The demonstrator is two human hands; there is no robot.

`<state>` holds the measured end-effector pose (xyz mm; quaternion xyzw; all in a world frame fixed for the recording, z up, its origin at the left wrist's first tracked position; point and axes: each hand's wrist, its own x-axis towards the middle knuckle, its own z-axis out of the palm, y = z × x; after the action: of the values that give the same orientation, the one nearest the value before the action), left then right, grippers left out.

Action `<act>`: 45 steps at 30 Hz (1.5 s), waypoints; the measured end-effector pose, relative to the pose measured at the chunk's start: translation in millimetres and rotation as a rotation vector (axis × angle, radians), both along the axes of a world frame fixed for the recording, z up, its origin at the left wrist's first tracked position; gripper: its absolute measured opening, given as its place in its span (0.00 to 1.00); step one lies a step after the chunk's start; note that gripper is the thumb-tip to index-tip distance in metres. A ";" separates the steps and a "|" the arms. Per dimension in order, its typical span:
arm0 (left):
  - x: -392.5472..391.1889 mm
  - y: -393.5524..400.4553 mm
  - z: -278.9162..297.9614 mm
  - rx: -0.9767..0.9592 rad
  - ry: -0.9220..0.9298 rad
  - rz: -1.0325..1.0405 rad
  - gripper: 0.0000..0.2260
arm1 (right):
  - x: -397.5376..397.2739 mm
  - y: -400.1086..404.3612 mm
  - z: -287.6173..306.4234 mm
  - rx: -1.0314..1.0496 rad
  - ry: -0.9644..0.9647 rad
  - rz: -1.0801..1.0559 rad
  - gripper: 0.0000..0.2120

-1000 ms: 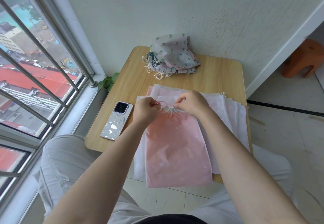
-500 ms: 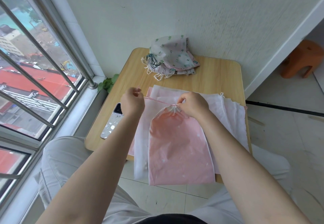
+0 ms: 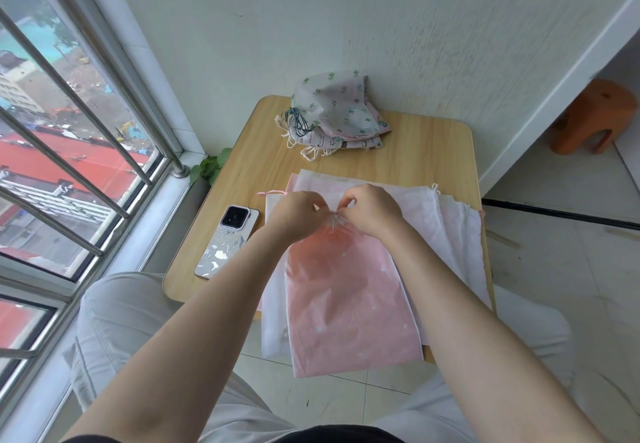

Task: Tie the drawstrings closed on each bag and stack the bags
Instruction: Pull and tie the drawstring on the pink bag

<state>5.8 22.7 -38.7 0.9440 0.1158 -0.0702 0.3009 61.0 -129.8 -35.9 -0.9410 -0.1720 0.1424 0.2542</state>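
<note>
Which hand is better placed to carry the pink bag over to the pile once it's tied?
Probably the right hand: nearer the pile at the table's far edge; the left hand sits phone-side of the pink bag.

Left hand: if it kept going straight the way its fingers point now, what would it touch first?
The left hand points right, at the pink bag's gathered neck. Just beyond that it would likely meet the right hand, whose fingertips pinch the same spot. Depth between them is unclear.
</note>
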 end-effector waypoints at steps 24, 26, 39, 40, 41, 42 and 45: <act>6.4 -5.8 8.8 -0.490 0.016 0.213 0.06 | -2.6 5.7 -1.0 0.063 0.078 -0.045 0.06; 6.5 -6.7 4.3 -0.434 0.006 0.212 0.07 | -0.1 2.8 0.7 0.110 0.099 -0.054 0.07; 6.7 -12.1 -0.9 -0.422 0.069 0.081 0.09 | 9.8 2.8 31.6 0.833 0.408 -0.152 0.09; 6.7 -11.3 0.6 -0.494 0.087 0.108 0.10 | 10.9 1.5 31.1 0.869 0.388 -0.148 0.14; 7.3 -9.8 2.2 -0.577 0.118 0.129 0.11 | 11.7 0.0 29.2 0.854 0.357 -0.148 0.17; 7.9 -7.2 3.0 -0.672 0.154 0.146 0.12 | 11.7 -1.7 25.4 0.810 0.330 -0.144 0.19; 10.8 -0.9 5.1 -0.941 0.231 0.213 0.12 | 4.6 -2.9 16.0 0.656 0.346 -0.132 0.14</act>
<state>16.7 21.8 -33.7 0.6747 0.1997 -0.1878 0.6853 65.6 -132.7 -19.9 -0.7807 -0.1020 0.2199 0.5759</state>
